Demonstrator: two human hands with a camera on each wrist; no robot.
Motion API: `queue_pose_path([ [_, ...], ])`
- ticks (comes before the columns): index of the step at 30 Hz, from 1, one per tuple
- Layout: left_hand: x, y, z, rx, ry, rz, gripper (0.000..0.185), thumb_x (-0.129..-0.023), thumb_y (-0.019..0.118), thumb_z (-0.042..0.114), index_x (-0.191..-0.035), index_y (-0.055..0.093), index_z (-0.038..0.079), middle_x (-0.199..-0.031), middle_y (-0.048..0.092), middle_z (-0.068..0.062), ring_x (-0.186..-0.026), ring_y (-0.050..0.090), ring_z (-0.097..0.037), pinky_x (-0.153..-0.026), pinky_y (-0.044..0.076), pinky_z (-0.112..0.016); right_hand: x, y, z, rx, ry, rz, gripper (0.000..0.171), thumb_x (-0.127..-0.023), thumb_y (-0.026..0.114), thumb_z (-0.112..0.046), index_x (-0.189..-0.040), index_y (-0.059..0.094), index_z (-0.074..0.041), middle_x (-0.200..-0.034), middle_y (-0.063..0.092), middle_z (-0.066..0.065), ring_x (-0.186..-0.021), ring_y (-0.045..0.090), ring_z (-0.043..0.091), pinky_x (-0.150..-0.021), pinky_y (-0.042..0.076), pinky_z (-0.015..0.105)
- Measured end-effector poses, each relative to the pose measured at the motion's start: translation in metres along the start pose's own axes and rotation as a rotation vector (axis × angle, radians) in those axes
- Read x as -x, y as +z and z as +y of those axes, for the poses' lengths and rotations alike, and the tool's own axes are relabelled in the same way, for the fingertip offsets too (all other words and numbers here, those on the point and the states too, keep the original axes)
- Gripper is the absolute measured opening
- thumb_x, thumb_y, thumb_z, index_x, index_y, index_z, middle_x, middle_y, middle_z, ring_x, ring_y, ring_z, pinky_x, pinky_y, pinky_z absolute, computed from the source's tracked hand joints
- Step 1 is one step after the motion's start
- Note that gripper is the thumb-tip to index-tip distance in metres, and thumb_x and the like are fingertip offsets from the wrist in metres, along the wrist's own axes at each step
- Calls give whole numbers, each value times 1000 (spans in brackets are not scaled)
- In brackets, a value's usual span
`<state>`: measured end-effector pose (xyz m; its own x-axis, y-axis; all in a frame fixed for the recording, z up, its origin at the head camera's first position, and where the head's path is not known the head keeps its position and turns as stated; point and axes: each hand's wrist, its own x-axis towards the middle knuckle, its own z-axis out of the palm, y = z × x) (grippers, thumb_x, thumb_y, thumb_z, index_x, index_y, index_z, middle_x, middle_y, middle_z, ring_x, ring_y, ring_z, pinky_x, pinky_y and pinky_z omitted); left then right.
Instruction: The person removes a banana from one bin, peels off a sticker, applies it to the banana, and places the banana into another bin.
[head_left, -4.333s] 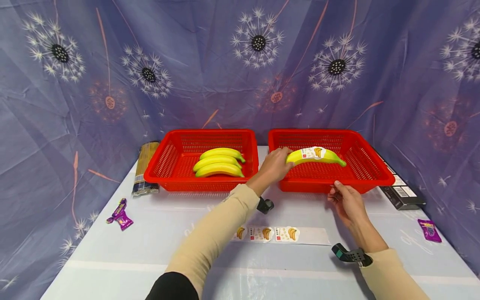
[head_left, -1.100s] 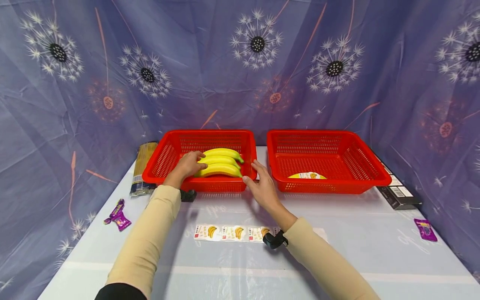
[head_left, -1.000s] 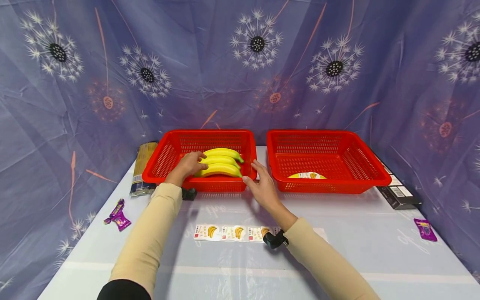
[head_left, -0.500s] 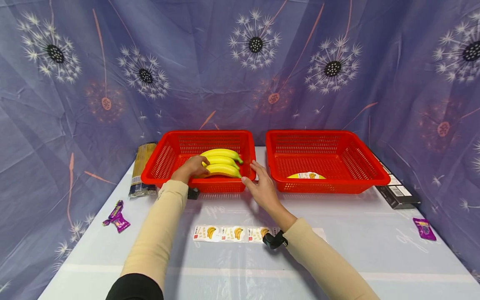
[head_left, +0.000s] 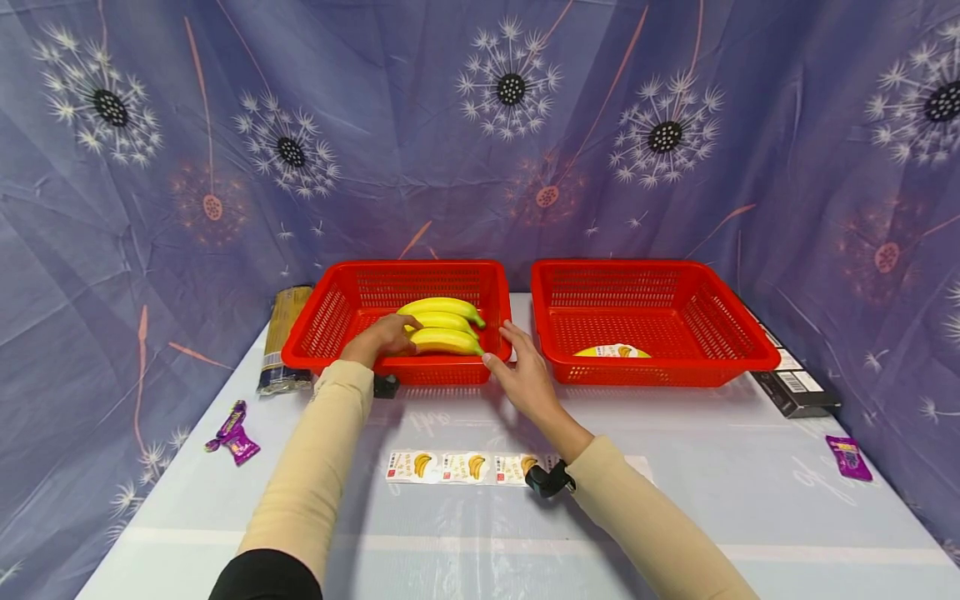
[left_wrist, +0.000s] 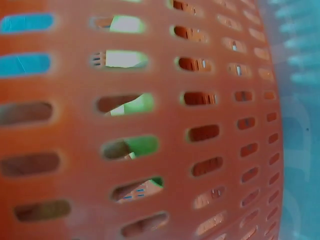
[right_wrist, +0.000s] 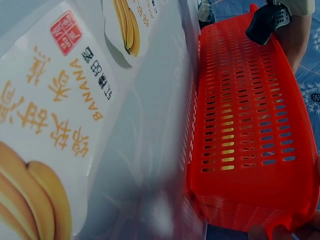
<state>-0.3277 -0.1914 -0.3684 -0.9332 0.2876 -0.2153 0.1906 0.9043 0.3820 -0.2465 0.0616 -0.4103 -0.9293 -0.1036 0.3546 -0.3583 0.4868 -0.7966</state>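
Seemingly picking, our left hand [head_left: 386,336] grips the nearest curved yellow banana [head_left: 448,341]; our right hand [head_left: 528,379], fingers extended, touches the left red plastic basket [head_left: 442,371]. Lifting should clear its rim.

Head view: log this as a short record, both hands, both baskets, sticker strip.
Left hand: in the left basket, fingers at the left end of the nearest banana; grip unclear
Right hand: touching the left basket's right front corner
Left basket: three bananas, no stickers showing
Right basket: one stickered banana showing, partly hidden
Sticker strip: on the table, partly covered by the right arm
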Motion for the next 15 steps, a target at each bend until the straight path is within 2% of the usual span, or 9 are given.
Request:
queue_pose_path([
  [10, 4, -5, 4, -52, -24, 118, 48, -84, 65, 21, -125, 57, -3, -127, 58, -22, -119, 53, -37, -104, 40, -44, 0, -1, 1, 6, 10, -11, 61, -88, 64, -32, -139, 45, -5, -151, 37, 1, -132, 46, 23, -85, 53, 35],
  [15, 10, -12, 8, -65, -15, 172, 46, -85, 66, 22, -122, 59, -4, -125, 60, -22, -118, 54, -37, -102, 41, -45, 0, -1, 1, 8, 8, -17, 61, -88, 64, -32, -139, 45, -5, -151, 37, 1, -128, 50, 23, -84, 53, 36],
])
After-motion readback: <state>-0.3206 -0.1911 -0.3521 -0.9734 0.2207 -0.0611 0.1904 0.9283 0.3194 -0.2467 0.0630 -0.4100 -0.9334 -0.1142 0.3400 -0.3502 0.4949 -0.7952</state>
